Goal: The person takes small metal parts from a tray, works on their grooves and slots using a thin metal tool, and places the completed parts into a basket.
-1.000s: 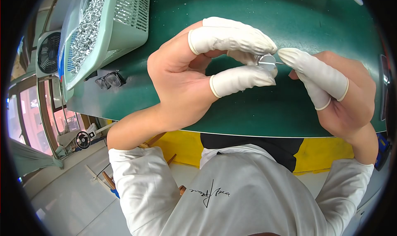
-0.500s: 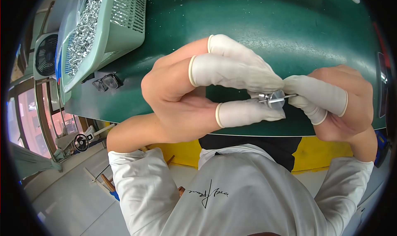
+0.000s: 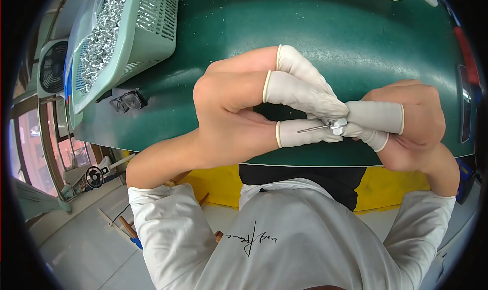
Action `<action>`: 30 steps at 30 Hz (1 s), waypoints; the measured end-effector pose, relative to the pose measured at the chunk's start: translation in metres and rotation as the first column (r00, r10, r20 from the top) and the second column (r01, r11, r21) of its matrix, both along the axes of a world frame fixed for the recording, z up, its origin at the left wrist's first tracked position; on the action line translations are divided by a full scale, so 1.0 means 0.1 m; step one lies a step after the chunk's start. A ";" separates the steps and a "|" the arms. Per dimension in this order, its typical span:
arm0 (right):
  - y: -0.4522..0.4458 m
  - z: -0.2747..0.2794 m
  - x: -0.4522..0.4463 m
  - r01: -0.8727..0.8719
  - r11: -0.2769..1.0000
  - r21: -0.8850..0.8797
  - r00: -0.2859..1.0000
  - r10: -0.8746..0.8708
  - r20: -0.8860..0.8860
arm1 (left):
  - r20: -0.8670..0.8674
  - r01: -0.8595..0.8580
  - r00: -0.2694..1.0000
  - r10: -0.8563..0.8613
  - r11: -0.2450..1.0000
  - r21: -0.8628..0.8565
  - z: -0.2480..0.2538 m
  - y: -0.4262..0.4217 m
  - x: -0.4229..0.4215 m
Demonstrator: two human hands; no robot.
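Small, round, silver metal part (image 3: 339,126) with a thin metal rod (image 3: 312,129) extending leftward, over the dark green table (image 3: 244,23). Left hand (image 3: 229,112), white-sheathed fingers, pinches it; right hand (image 3: 414,117), likewise sheathed, pinches its right side. Upper left: pale green plastic basket (image 3: 134,54).

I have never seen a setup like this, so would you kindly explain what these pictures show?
There is no machine here: these are a person's left hand and right hand, each wearing white finger covers. Every picture comes from one camera worn on the head, looking forward and down. Between them, the hands hold a small silvery part; a thin rod points leftward from it. On the green table is a pale green basket holding many small metal pieces; beside it lies what may be a pair of glasses.
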State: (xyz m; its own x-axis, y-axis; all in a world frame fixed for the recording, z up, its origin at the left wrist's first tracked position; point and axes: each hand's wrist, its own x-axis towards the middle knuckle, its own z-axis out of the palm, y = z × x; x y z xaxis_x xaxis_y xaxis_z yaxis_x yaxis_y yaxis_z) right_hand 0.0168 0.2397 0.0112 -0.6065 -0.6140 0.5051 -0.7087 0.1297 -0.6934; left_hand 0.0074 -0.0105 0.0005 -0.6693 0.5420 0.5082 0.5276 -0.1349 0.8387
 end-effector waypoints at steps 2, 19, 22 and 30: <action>-0.01 -0.03 0.00 0.027 0.999 -0.019 1.000 -0.027 -0.009 | -0.001 0.004 1.000 -0.004 1.000 0.009 -0.02 0.00 0.00; 0.01 0.00 -0.07 0.022 0.999 -0.028 0.995 -0.019 0.100 | -0.085 -0.031 0.996 0.028 0.999 -0.035 0.01 0.01 -0.01; 0.00 -0.04 -0.04 -0.014 0.999 -0.038 0.994 0.018 0.110 | -0.158 -0.018 0.987 0.015 1.000 -0.021 -0.01 0.02 0.00; -0.01 -0.05 -0.06 -0.050 0.996 -0.070 0.992 0.058 0.115 | -0.098 -0.021 0.995 0.024 0.999 0.024 0.04 0.03 0.08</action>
State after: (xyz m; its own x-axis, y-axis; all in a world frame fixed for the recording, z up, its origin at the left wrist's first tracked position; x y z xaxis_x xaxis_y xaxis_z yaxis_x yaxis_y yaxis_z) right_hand 0.0107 0.2387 0.0063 -0.6306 -0.6148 0.4737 -0.6271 0.0439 -0.7777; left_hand 0.0156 -0.0073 0.0043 -0.6272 0.5148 0.5844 0.6107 -0.1405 0.7793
